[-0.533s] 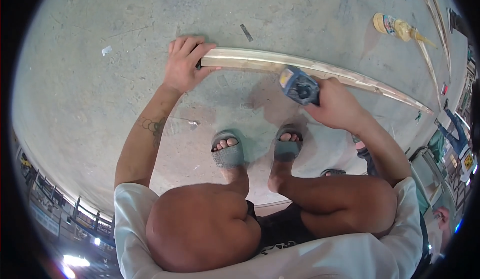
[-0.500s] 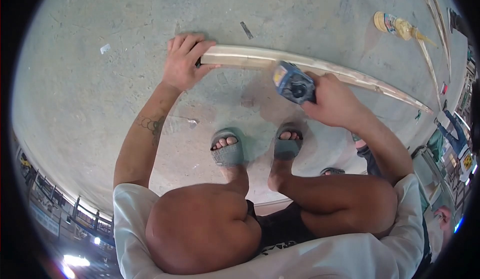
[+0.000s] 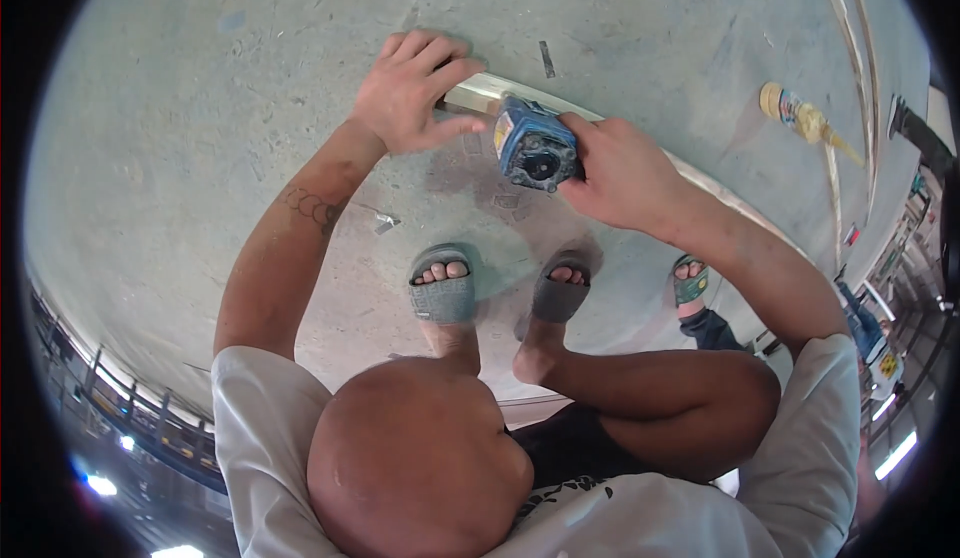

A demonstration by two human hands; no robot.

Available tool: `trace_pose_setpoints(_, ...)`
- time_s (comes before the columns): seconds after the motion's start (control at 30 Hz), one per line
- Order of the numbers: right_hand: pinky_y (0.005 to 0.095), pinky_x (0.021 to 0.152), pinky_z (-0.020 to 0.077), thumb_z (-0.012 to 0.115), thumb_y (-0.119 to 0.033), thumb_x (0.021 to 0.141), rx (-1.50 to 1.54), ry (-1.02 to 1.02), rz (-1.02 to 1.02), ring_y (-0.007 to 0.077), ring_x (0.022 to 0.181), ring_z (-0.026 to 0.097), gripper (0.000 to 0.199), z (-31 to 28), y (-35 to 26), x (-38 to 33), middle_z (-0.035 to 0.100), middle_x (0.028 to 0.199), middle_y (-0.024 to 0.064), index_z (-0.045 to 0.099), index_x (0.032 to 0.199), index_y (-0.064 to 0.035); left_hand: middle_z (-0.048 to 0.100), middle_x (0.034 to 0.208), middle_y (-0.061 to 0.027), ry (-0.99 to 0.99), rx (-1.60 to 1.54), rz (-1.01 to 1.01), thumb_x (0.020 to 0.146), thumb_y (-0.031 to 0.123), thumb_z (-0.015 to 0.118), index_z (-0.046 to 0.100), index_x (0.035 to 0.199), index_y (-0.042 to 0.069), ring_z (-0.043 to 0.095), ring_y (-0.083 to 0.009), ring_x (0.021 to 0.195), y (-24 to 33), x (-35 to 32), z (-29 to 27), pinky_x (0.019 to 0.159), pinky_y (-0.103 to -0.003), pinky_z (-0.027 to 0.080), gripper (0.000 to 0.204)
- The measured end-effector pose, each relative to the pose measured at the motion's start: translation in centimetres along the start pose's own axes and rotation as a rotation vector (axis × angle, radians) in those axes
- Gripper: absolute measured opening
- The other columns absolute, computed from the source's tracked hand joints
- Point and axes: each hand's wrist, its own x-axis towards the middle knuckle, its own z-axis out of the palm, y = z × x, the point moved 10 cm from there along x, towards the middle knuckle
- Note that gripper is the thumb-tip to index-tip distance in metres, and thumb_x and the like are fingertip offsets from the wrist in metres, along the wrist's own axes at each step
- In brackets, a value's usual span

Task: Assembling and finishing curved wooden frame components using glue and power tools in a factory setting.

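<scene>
A long pale wooden strip [image 3: 490, 84] lies on the floor, running from upper middle down to the right. My left hand [image 3: 408, 93] straddles its left end, fingers over the far side and thumb stretched along the near side. In my right hand [image 3: 628, 176] is a blue and black nail gun [image 3: 538, 148], its grip wrapped by my fingers. The tool stands over the strip a short way right of my left thumb. Its nose is hidden beneath its body, so contact with the wood cannot be made out.
A bottle with yellowish contents and a pointed nozzle [image 3: 800, 113] lies at the upper right, near more long strips [image 3: 855, 68]. Another person's sandalled foot [image 3: 690, 280] is beyond my right foot. A dark scrap [image 3: 546, 59] lies past the strip.
The nail gun has moved left along the strip, closer to my left hand. My left hand keeps to the strip's end, its thumb now farther from the fingers. The view has shifted somewhat.
</scene>
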Motion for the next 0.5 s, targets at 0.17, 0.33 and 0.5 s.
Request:
trace_pose_setpoints(0.17, 0.0529, 0.071, 0.0532, 0.068, -0.01, 0.074, 0.046, 0.039, 0.05, 0.0485, 0.081, 0.066, 0.045, -0.3, 0.5, 0.4, 0.068, 0.082, 0.0272, 0.062, 0.116, 0.0048, 0.064, 0.115, -0.0036, 0.078, -0.083, 0.057, 0.086, 0.05, 0.073, 0.068, 0.117, 0.018, 0.057, -0.028, 0.113, -0.2, -0.7, -0.9, 0.095, -0.042, 0.043, 0.045)
trace_pose_setpoints(0.33, 0.0478, 0.071, 0.0546, 0.068, -0.005, 0.073, 0.044, 0.044, 0.071, 0.0478, 0.085, 0.067, 0.041, -0.1, 0.8, 0.1, 0.069, 0.085, 0.0268, 0.065, 0.114, 0.0027, 0.063, 0.116, -0.0028, 0.099, -0.103, 0.044, 0.086, 0.053, 0.072, 0.066, 0.116, 0.018, 0.057, -0.0271, 0.113, -0.7, -0.8, -0.3, 0.095, -0.042, 0.044, 0.046)
trace_pose_setpoints(0.5, 0.0418, 0.073, 0.0558, 0.07, -0.003, 0.074, 0.063, 0.02, 0.097, 0.0464, 0.087, 0.068, 0.037, -0.5, 0.7, 0.5, 0.07, 0.087, 0.0264, 0.066, 0.111, 0.0025, 0.063, 0.117, -0.0023, 0.119, -0.139, 0.029, 0.085, 0.053, 0.072, 0.066, 0.116, 0.018, 0.057, -0.0266, 0.114, -1.1, -1.1, -0.4, 0.097, -0.042, 0.044, 0.047)
